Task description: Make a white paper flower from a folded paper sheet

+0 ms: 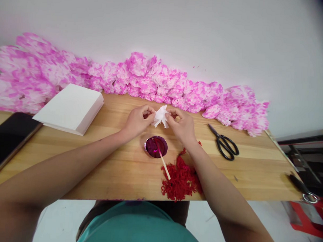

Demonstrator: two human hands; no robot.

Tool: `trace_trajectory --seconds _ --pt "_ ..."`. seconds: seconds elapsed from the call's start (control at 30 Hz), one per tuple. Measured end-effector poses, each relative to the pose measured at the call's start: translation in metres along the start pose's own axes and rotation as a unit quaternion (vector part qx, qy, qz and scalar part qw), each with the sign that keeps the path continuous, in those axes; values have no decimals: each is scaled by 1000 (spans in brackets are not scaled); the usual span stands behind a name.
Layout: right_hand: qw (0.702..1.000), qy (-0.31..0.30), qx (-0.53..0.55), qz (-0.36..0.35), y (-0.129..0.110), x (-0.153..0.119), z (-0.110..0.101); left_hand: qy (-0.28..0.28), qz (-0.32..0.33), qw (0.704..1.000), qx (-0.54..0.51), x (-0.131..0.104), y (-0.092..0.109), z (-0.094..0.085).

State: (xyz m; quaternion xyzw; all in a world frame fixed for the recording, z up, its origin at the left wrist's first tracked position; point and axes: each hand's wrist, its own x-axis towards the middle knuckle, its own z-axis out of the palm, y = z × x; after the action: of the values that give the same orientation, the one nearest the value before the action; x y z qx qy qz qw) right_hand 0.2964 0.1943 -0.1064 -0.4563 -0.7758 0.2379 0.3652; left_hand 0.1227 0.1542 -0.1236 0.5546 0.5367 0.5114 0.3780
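Observation:
A small white tissue-paper flower point(161, 116) is held above the table between my two hands. My left hand point(140, 119) pinches its left edge with thumb and fingertips. On the other side, my right hand point(181, 124) pinches the right edge the same way. Just below them stands a shallow round dish of magenta liquid point(151, 147), with a pale wooden stick point(165, 166) leaning out over its rim. A heap of red yarn point(179, 181) lies near the table's front edge, partly hidden by my right forearm.
Pink-and-white paper flowers point(147, 78) line the back of the wooden table point(106, 175) along the wall. A stack of white paper point(69, 107) and a dark phone point(9, 138) lie at left. Black-handled scissors point(225, 144) rest at right; another metal-ringed tool point(303, 187) is by the right edge.

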Motion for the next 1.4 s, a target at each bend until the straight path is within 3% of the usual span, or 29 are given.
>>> trace_trajectory --seconds 0.1,0.27,0.5,0.7,0.87,0.97,1.1,1.2,1.3,1.4 --pt "1000 -11 19 11 -1 0 -1 3 13 999 29 0 2 -2" --pt "999 -15 -19 -48 -2 -1 0 49 81 985 142 0 8 -7" --pt "994 -24 -54 -89 -4 -3 1 9 78 980 183 0 6 -4" --pt "1000 -9 26 3 2 0 3 24 38 997 63 1 0 -2" --pt "989 -47 128 63 12 4 4 30 28 998 37 4 -5 -2" --pt "992 -62 107 27 7 3 0 32 61 995 79 2 -3 -2" --pt "995 -25 -46 -80 -3 -1 -2 18 116 981 153 -2 3 -1" --pt "988 -9 -102 -112 -4 -3 1 9 139 974 176 -3 5 -1" --pt "997 11 -37 -61 0 -2 3 14 135 977 163 -3 6 -1" --pt "994 18 104 29 5 1 5 24 120 982 140 -2 6 -1"
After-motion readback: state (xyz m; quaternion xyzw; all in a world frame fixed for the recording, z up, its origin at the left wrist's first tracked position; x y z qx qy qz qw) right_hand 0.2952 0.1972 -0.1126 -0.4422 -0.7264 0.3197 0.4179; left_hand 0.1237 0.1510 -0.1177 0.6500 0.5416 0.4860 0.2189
